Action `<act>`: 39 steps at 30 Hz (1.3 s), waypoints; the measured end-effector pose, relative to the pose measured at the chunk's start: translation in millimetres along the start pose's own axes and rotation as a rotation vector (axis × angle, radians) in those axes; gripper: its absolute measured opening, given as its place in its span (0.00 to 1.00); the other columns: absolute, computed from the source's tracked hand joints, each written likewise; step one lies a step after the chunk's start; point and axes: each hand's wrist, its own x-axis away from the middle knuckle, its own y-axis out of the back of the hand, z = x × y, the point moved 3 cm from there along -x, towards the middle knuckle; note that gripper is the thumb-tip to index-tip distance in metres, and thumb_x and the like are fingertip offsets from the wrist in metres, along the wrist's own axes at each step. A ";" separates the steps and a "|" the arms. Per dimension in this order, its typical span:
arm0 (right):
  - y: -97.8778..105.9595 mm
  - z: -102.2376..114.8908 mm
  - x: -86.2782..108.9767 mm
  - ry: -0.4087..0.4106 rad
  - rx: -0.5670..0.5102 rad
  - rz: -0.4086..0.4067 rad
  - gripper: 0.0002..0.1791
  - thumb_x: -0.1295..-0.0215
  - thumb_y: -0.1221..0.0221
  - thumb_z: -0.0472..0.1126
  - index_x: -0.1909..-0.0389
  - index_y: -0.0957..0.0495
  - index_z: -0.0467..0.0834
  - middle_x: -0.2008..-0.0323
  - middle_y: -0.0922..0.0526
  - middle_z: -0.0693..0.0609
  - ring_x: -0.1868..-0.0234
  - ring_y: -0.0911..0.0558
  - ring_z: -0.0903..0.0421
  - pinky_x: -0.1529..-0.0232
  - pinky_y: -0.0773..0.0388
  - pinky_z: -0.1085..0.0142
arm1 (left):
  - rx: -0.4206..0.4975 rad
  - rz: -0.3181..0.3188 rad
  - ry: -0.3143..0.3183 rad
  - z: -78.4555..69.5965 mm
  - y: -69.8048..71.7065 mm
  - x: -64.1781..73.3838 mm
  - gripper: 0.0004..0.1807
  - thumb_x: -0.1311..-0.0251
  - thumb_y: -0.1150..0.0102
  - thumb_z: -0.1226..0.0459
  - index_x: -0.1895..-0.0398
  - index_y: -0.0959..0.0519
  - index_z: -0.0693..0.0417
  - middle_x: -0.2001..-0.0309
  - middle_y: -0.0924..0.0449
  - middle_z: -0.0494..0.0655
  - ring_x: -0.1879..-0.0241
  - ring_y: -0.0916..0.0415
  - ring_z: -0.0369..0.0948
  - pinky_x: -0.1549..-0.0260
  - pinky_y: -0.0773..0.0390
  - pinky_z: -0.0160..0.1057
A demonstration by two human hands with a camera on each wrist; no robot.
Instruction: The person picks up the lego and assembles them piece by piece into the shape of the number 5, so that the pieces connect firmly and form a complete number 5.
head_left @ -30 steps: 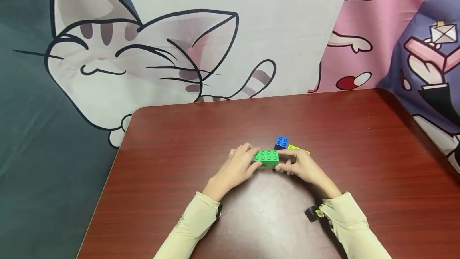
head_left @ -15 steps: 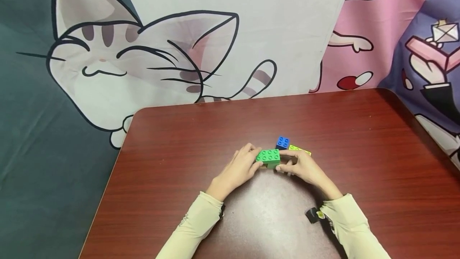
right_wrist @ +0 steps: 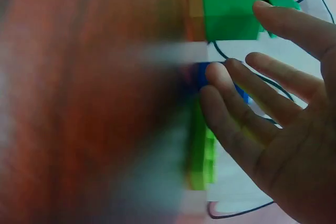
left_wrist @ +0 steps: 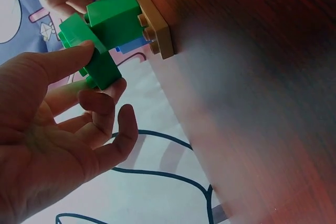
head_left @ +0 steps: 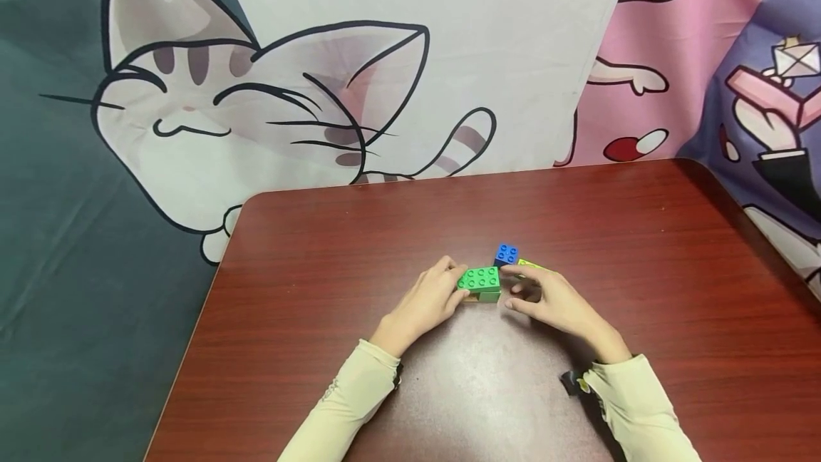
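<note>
Stacking seems underway: the left hand (head_left: 426, 301) pinches the upper green oblong plastic brick (head_left: 482, 278) (right hand (head_left: 558, 303) loose, holding nothing), which likely needs pressing next.

Both pale-cream-sleeved forearms (head_left: 343, 401) angle inward; bare left hand (head_left: 420, 309) pinching; bare right hand (head_left: 567, 303) relaxed, thumb (right_wrist: 296, 24) apart from fingers (right_wrist: 228, 129)

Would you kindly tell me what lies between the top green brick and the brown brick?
A second green brick lies between them, as the left wrist view shows.
</note>
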 end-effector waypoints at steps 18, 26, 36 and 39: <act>10.5 24.8 -18.4 0.198 0.088 -0.112 0.16 0.50 0.32 0.34 0.57 0.19 0.40 0.62 0.18 0.46 0.66 0.20 0.48 0.74 0.21 0.61 | -0.066 -0.009 -0.042 0.7 -1.4 -1.8 0.18 0.40 0.41 0.60 0.49 0.23 0.60 0.62 0.29 0.47 0.68 0.31 0.36 0.68 0.27 0.34; 9.8 24.7 -19.0 0.195 0.088 -0.109 0.16 0.50 0.32 0.34 0.57 0.19 0.40 0.63 0.18 0.45 0.65 0.20 0.48 0.73 0.20 0.61 | -0.068 -0.012 -0.042 2.0 -1.3 -1.4 0.17 0.40 0.40 0.60 0.50 0.23 0.59 0.63 0.29 0.46 0.70 0.34 0.36 0.69 0.28 0.33; 8.9 22.3 -17.5 0.157 0.090 -0.115 0.16 0.49 0.33 0.33 0.57 0.19 0.41 0.67 0.19 0.49 0.69 0.22 0.52 0.72 0.21 0.62 | -0.090 -0.001 -0.039 -0.2 1.4 -3.4 0.17 0.41 0.40 0.60 0.50 0.22 0.58 0.63 0.29 0.46 0.68 0.33 0.36 0.68 0.28 0.34; 8.5 20.8 -16.2 0.155 0.096 -0.116 0.16 0.48 0.33 0.33 0.56 0.19 0.42 0.70 0.20 0.53 0.70 0.23 0.57 0.72 0.21 0.63 | -0.087 0.001 -0.035 -0.9 1.8 -2.9 0.17 0.41 0.40 0.59 0.51 0.22 0.58 0.63 0.29 0.46 0.69 0.33 0.36 0.69 0.28 0.34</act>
